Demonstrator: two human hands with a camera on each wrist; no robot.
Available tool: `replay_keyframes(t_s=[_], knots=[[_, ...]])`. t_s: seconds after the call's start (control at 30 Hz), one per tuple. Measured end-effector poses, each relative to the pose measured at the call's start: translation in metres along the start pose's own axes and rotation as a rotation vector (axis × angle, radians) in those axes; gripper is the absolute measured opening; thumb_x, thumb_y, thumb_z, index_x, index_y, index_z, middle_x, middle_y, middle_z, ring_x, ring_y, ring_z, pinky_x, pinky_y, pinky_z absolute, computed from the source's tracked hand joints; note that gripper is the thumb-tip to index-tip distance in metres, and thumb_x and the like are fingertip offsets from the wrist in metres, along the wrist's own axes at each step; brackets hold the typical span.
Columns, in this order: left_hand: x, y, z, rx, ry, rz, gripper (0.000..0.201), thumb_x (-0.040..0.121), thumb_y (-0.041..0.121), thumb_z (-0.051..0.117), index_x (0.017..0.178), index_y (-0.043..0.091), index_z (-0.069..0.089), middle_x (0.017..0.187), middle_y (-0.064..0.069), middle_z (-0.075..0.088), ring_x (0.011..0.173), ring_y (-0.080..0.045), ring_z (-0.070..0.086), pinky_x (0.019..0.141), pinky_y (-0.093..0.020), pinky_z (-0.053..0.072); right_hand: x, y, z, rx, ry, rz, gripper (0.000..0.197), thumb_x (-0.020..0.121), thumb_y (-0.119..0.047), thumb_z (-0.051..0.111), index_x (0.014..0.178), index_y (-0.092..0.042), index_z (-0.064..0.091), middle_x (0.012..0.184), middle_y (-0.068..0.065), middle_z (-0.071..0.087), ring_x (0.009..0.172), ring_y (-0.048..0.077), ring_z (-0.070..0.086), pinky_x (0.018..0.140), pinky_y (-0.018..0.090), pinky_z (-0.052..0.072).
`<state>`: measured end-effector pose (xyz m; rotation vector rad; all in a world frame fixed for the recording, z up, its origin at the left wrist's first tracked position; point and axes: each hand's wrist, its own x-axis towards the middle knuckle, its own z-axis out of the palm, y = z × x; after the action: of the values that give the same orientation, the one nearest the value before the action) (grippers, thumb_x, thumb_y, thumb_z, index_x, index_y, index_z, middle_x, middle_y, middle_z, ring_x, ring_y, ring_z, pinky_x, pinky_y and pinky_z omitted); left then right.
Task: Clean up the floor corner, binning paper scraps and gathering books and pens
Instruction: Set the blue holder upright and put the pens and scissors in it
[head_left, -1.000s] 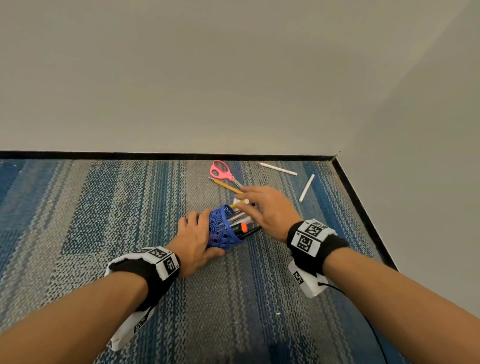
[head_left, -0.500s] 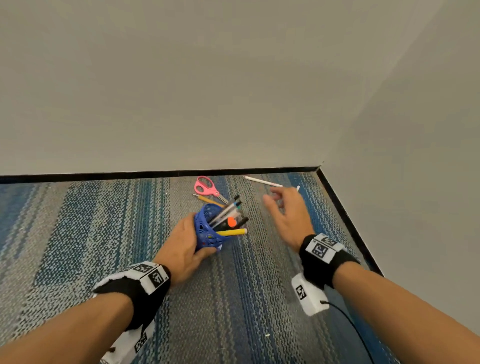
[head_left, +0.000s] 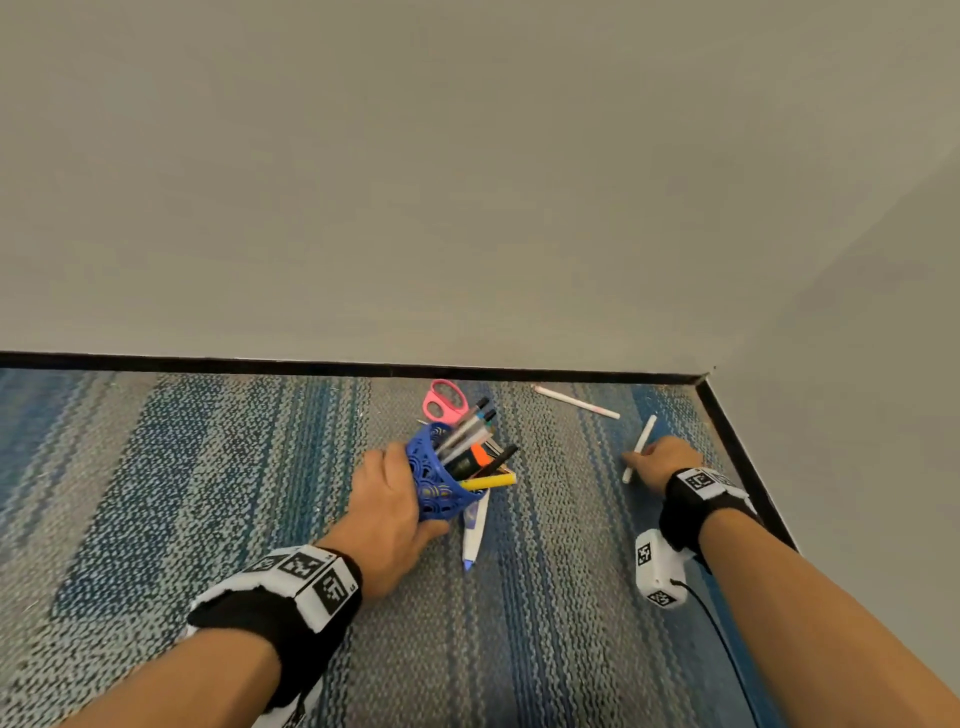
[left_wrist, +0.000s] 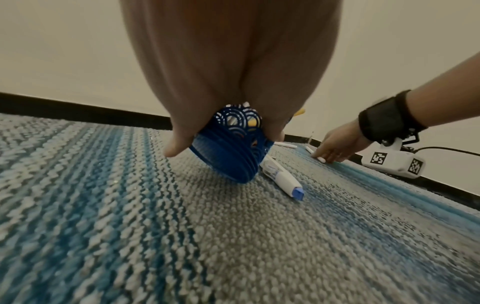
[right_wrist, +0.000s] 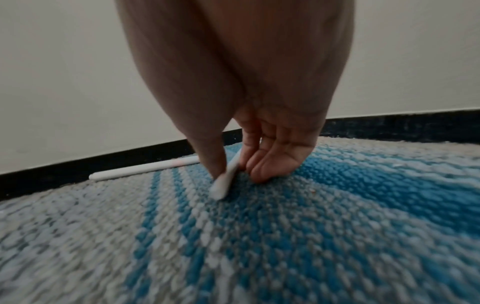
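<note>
One slim white pen (head_left: 640, 448) — pinched by right hand (head_left: 667, 460).

Pink scissors (head_left: 445, 400) on striped carpet (head_left: 156, 493)

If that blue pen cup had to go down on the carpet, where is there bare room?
Bare carpet stretches left of the left hand, and between both forearms nearer the camera. It is crowded from the blue pen holder to the skirting: pink scissors, a white marker, two white pens by the right hand.
</note>
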<state>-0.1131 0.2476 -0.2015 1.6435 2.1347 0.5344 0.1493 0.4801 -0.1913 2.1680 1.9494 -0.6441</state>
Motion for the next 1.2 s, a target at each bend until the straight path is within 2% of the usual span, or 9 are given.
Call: replay_keyframes(t_s=[0.1, 0.2, 0.37, 0.53, 0.7, 0.83, 0.93, 1.03, 1.2], knots=[[-0.002, -0.003, -0.002, -0.045, -0.007, 0.015, 0.087, 0.086, 0.044, 0.063, 0.144, 0.000, 0.016, 0.130, -0.011, 0.032, 0.118, -0.025, 0.034, 0.108, -0.035, 0.029, 0.009, -0.002, 0.001, 0.077, 0.067, 0.042, 0.026, 0.094, -0.021, 0.053, 0.103, 0.003, 0.062, 0.097, 0.018, 0.065, 0.086, 0.033, 0.059, 0.070, 0.032, 0.047], [-0.007, -0.009, -0.005, -0.146, -0.018, 0.022, 0.089, 0.088, 0.044, 0.061, 0.147, 0.004, 0.008, 0.132, -0.007, 0.027, 0.123, -0.020, 0.029, 0.112, -0.030, 0.024, 0.002, -0.014, -0.005, 0.249, 0.298, -0.133, 0.021, 0.099, -0.018, 0.042, 0.112, -0.003, 0.049, 0.098, 0.017, 0.058, 0.084, 0.033, 0.055, 0.073, 0.037, 0.042], [-0.007, -0.009, -0.011, -0.121, -0.026, 0.040, 0.082, 0.088, 0.044, 0.060, 0.145, 0.009, 0.012, 0.128, -0.003, 0.028, 0.120, -0.018, 0.029, 0.110, -0.033, 0.027, 0.005, -0.045, 0.002, -0.264, 0.293, -0.601, 0.038, 0.096, -0.042, 0.044, 0.118, -0.011, 0.049, 0.107, 0.013, 0.062, 0.094, 0.035, 0.058, 0.079, 0.045, 0.045], [0.002, 0.009, -0.013, 0.061, -0.049, 0.001, 0.073, 0.089, 0.050, 0.054, 0.139, 0.010, 0.019, 0.123, -0.004, 0.027, 0.112, -0.019, 0.029, 0.101, -0.032, 0.027, 0.010, -0.053, 0.021, -0.387, 0.218, -0.396, 0.037, 0.097, -0.043, 0.043, 0.114, -0.011, 0.052, 0.116, 0.014, 0.057, 0.110, 0.035, 0.049, 0.087, 0.048, 0.044], [0.001, 0.014, -0.014, 0.083, -0.051, -0.032, 0.078, 0.088, 0.050, 0.056, 0.140, 0.007, 0.018, 0.128, -0.008, 0.028, 0.115, -0.022, 0.030, 0.104, -0.034, 0.026, -0.024, -0.049, 0.035, -0.034, 0.269, -0.394, 0.017, 0.100, -0.017, 0.038, 0.101, -0.001, 0.044, 0.103, 0.021, 0.049, 0.089, 0.038, 0.052, 0.068, 0.039, 0.038], [0.000, 0.006, -0.011, 0.029, -0.054, -0.047, 0.087, 0.085, 0.054, 0.059, 0.143, 0.006, 0.017, 0.131, -0.010, 0.030, 0.118, -0.025, 0.031, 0.106, -0.034, 0.026, -0.070, -0.063, 0.015, 0.303, 0.337, -0.493, 0.022, 0.100, -0.033, 0.039, 0.096, -0.011, 0.041, 0.071, 0.004, 0.052, 0.061, 0.028, 0.052, 0.055, 0.034, 0.038], [-0.002, 0.004, -0.012, 0.033, -0.081, -0.066, 0.091, 0.085, 0.054, 0.059, 0.145, 0.002, 0.014, 0.135, -0.013, 0.030, 0.123, -0.028, 0.032, 0.108, -0.035, 0.027, -0.112, -0.086, 0.002, 0.430, 0.217, -0.614, 0.028, 0.099, -0.034, 0.042, 0.079, -0.014, 0.046, 0.074, 0.000, 0.045, 0.064, 0.017, 0.043, 0.056, 0.029, 0.036], [-0.016, 0.004, -0.017, -0.028, -0.116, -0.109, 0.088, 0.086, 0.049, 0.062, 0.144, -0.001, 0.017, 0.138, -0.016, 0.030, 0.128, -0.030, 0.032, 0.109, -0.036, 0.027, -0.151, -0.108, -0.001, 0.498, 0.056, -0.662, 0.033, 0.099, -0.036, 0.041, 0.075, -0.020, 0.057, 0.094, 0.004, 0.038, 0.091, 0.021, 0.042, 0.082, 0.033, 0.039], [-0.042, 0.017, -0.036, -0.080, -0.188, -0.148, 0.070, 0.085, 0.042, 0.067, 0.129, 0.001, 0.031, 0.129, -0.017, 0.038, 0.121, -0.032, 0.041, 0.102, -0.038, 0.036, -0.204, -0.120, -0.002, 0.710, -0.294, -0.670, 0.036, 0.099, -0.035, 0.043, 0.086, -0.010, 0.066, 0.071, 0.002, 0.054, 0.062, 0.012, 0.050, 0.057, 0.021, 0.043]])
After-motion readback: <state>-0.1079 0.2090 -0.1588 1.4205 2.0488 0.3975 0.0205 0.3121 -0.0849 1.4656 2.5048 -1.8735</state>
